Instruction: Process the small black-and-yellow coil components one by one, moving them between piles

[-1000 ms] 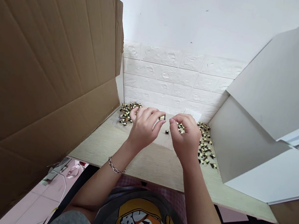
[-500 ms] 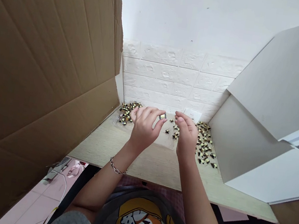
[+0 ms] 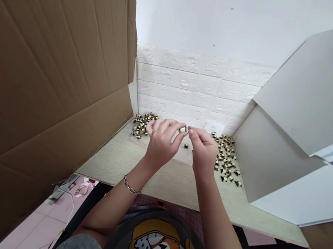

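Between thumb and index finger, my left hand (image 3: 163, 141) pinches a small yellow component (image 3: 183, 130) with dark edges, held above the tabletop. My right hand (image 3: 204, 148) has its thumb and index finger pressed together at the component's right side; whether they grip it or a tiny part is too small to tell. One loose component (image 3: 186, 145) lies on the table between the hands. Many similar pieces (image 3: 227, 161) are spread to the right of my right hand, and a pile of them (image 3: 141, 125) sits beyond my left hand.
The pale wooden table (image 3: 156, 186) ends at a white brick-patterned wall (image 3: 180, 78). A tall cardboard sheet (image 3: 52, 64) stands on the left, with white panels (image 3: 308, 109) on the right. Near the wall lies a white paper (image 3: 214, 127).
My right hand has moved left to the component in my left hand, and its thumb and index finger have closed together. My left hand has barely moved.
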A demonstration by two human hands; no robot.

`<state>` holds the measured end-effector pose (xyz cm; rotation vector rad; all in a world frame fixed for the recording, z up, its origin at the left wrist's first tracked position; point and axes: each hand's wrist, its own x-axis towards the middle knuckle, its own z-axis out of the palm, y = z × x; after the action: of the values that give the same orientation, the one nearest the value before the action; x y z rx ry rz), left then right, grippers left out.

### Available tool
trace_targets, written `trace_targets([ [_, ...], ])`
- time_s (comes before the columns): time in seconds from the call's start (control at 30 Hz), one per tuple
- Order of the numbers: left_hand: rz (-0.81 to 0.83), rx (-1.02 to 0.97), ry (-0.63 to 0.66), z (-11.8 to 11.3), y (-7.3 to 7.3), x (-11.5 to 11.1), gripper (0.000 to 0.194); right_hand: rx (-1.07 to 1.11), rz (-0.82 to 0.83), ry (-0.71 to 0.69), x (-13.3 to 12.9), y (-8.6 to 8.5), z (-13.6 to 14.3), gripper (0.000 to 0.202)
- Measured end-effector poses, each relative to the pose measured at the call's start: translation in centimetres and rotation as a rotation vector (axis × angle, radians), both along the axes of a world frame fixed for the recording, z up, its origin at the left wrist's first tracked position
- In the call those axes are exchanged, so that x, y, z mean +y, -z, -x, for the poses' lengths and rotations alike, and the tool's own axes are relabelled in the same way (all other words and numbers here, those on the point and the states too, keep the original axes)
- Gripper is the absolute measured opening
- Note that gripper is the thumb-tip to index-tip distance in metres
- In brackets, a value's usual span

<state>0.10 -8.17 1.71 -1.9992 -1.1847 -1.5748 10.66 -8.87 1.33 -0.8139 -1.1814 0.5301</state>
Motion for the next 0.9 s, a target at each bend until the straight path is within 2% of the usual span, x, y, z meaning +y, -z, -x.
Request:
trace_targets([
  [0.13, -0.025, 0.020, -0.023, -0.01, 0.14, 0.06, 0.015, -0.134, -0.087, 0.134, -0.62, -0.34, 0.11, 0.011],
  [0.43, -0.084, 0.059, -0.048, -0.01, 0.28, 0.22, 0.014, -0.344, -0.181, 0.324, -0.87, -0.42, 0.47, 0.010],
  [0.63, -0.105, 0.059, -0.045, 0.08, 0.50, 0.26, 0.014, -0.485, -0.233, 0.540, -0.85, -0.47, 0.40, 0.012],
  [0.77, -0.104, 0.050, -0.042, 0.14, 0.69, 0.15, 0.015, -0.466, -0.207, 0.563, -0.85, -0.65, 0.18, 0.016],
  [0.9, -0.099, 0.045, -0.038, 0.12, 0.77, -0.01, 0.016, -0.430, -0.167, 0.525, -0.94, -0.73, 0.15, 0.018],
])
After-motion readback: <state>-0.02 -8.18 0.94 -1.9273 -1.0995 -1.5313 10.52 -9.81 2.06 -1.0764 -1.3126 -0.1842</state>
